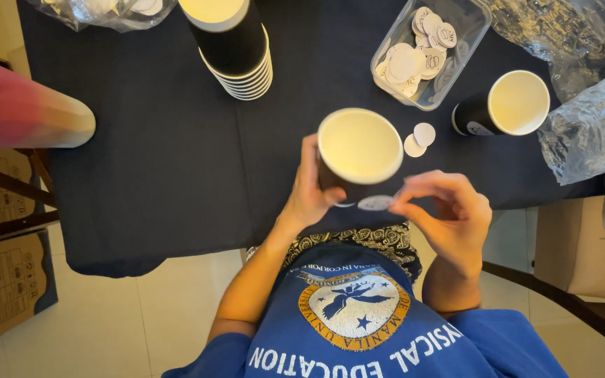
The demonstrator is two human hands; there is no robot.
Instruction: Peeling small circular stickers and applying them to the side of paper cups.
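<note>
One black paper cup (358, 152) with a cream interior was held upright above the near edge of the table (162, 154), directly in front of the person. The left hand (309, 190) was closed around its dark outer wall, thumb and fingers wrapping the side. The right hand (449, 210) was pinched shut on one round white sticker (375, 203), which sat just beside the lower wall of the cup; whether it touched the wall could not be determined.

Count of items on the table: one stack of nested black cups (236, 45) at the far centre, one single black cup (504, 105) lying tilted at the right with its open mouth toward the camera, two loose white discs (419, 139) between that cup and the held one, and one clear plastic tub (432, 49) holding many round white stickers, too overlapped to count.

The held cup had a smooth rolled rim, a matte black exterior and a plain pale lining. The table carried a dark, soft cloth cover. Crinkled clear plastic wrapping (589, 126) lay at the right edge. One pink-to-cream tapered roll (22, 112) projected from the left. Flat brown cardboard (5, 280) leaned on the pale tiled floor at lower left.
</note>
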